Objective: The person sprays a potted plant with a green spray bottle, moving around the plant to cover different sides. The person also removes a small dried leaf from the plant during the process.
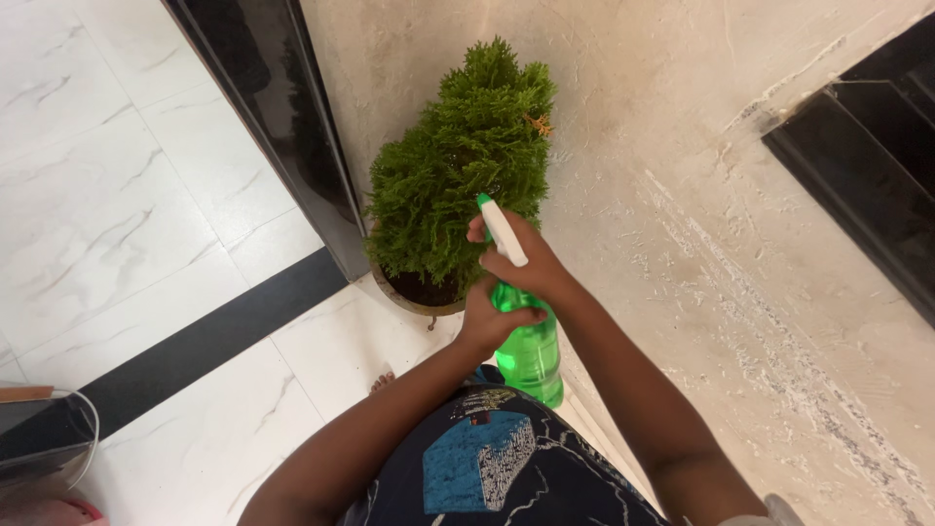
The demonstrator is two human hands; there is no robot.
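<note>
A green spray bottle with a white trigger head is held in front of me, nozzle toward a bushy green plant. My right hand wraps the trigger head at the bottle's neck. My left hand grips the bottle's body just below. The plant stands in a round brown pot on the floor against a beige wall, a short way beyond the nozzle.
A dark glossy door frame runs left of the plant. White marble floor tiles carry a black strip. A dark panel sits on the wall at right. A clear container edge shows at lower left.
</note>
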